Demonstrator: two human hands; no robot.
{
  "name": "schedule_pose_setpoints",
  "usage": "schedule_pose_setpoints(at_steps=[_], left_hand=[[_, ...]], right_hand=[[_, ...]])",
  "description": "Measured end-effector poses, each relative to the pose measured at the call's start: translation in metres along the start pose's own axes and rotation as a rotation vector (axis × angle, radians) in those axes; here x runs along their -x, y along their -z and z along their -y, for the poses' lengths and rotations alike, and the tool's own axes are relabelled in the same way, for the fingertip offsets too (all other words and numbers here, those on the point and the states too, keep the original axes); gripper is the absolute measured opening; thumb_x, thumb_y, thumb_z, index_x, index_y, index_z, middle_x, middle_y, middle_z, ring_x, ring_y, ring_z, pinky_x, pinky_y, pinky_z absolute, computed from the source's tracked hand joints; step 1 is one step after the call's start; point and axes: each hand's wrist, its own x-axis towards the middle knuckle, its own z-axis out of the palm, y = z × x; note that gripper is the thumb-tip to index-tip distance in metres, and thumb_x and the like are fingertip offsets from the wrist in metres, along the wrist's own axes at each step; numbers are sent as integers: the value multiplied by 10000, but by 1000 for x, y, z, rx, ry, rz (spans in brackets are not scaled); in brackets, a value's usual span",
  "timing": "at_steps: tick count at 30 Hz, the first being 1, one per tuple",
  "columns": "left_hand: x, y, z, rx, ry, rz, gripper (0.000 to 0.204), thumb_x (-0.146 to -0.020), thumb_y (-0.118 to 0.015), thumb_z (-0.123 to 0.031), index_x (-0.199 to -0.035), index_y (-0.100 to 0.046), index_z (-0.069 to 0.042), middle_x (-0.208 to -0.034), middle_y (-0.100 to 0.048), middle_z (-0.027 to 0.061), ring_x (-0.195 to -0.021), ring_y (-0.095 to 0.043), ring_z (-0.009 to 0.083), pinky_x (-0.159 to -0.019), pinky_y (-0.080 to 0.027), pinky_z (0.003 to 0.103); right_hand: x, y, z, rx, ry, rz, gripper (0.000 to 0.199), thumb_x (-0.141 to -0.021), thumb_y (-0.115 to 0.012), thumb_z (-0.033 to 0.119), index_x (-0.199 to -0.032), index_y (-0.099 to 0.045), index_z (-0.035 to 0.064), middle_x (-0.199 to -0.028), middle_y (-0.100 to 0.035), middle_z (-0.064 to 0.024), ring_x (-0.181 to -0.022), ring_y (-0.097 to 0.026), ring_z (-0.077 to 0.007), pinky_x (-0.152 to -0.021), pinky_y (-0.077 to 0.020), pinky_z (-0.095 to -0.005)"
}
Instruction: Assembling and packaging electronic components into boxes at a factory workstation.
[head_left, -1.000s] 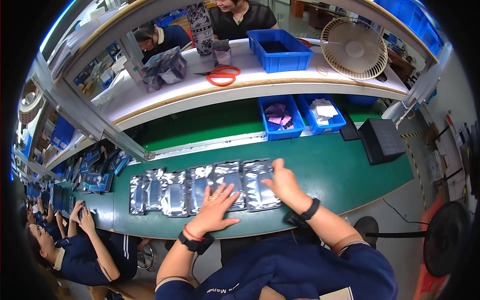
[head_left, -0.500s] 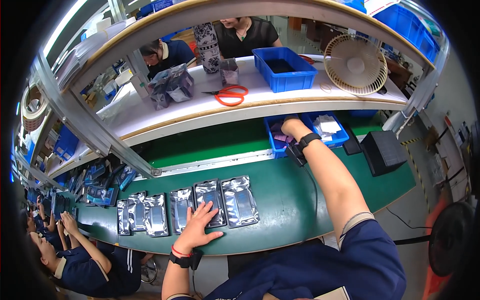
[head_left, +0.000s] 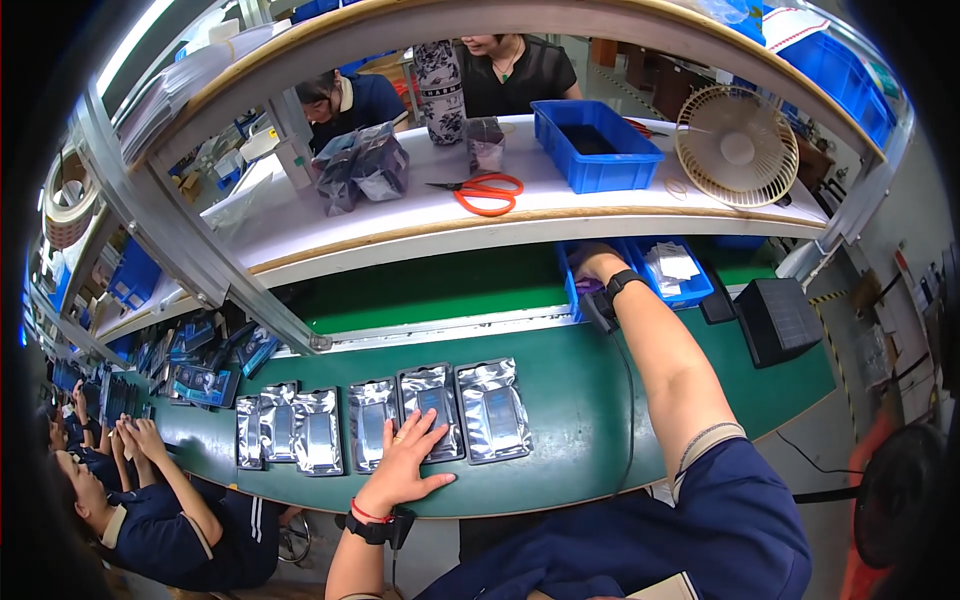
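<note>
The left hand (head_left: 412, 455) is lying flat and open on the green desk (head_left: 580, 440), fingers spread. It is pressing on the lower part of a shiny silver bag (head_left: 431, 408) and touching the edge of the silver bag to its left (head_left: 371, 436). It is not gripping anything. Another silver bag (head_left: 493, 408) is lying just beside it on the right, and two more silver bags (head_left: 300, 430) are sitting further left in the same row. Something dark is showing inside each bag, but it is too blurry to say what.

The right hand (head_left: 596, 266) is reaching far forward into a blue bin (head_left: 572, 285) under the white shelf (head_left: 400, 215). The shelf edge is hiding the fingers, so I cannot tell if they are closed or open. Something purple is peeking out next to the wrist. A second blue bin (head_left: 690, 290) just to the right is holding small white packets.

On the shelf, orange scissors (head_left: 485, 190), a bigger blue tray (head_left: 595, 150) and a round fan (head_left: 735, 145) are sitting. Two people behind the shelf are partly hidden by it.

At the left rim another person's hands (head_left: 135, 435) are hovering over the desk, bent and small in the picture
</note>
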Motion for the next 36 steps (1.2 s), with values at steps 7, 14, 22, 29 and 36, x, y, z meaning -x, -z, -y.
schedule_pose_setpoints(at_steps=[7, 14, 22, 29, 36], left_hand=[[0, -1, 2, -14, -6, -11, 726, -685, -739, -394, -1300, -473, -113, -1428, -340, 141, -1349, -238, 362, -1068, -63, 586], [1, -2, 2, -17, -2, -13, 717, -702, -725, -384, -1315, -458, -126, -1442, -323, 120, -1360, -222, 342, -1074, -48, 582], [7, 1, -8, -1, 2, -157, 637, -713, -728, -315, -1274, -499, -117, -1417, -340, 165, -1345, -236, 374, -1073, -110, 564], [-8, 18, -71, 334, -304, -378, 460, -714, -724, -145, -1142, -593, -36, -1282, -492, 193, -1239, -419, 371, -1023, -325, 436], [-89, -40, -98, 399, -229, -233, 537, -773, -684, -183, -1250, -493, -28, -1323, -419, 232, -1237, -402, 383, -1004, -360, 405]], right_hand=[[14, -9, 0, -174, -17, 66, 393, -840, -519, 187, -1215, -555, 75, -1205, -571, -170, -1128, -547, -306, -932, -456, -364], [18, -7, 18, -359, -35, 129, 396, -845, -514, 183, -1225, -545, 78, -1202, -571, -171, -1118, -554, -306, -923, -462, -363], [28, 2, 11, 179, 264, -317, 330, -839, -498, 140, -1148, -581, 61, -1199, -556, -196, -1076, -560, -336, -888, -471, -388], [184, 45, -23, -236, 388, -450, 191, -668, -649, 14, -812, -529, -22, -791, -597, -242, -818, -585, -417, -701, -455, -447], [183, 33, -7, -158, 425, -537, 166, -699, -646, 31, -818, -545, -26, -807, -595, -242, -842, -572, -421, -696, -452, -466]])
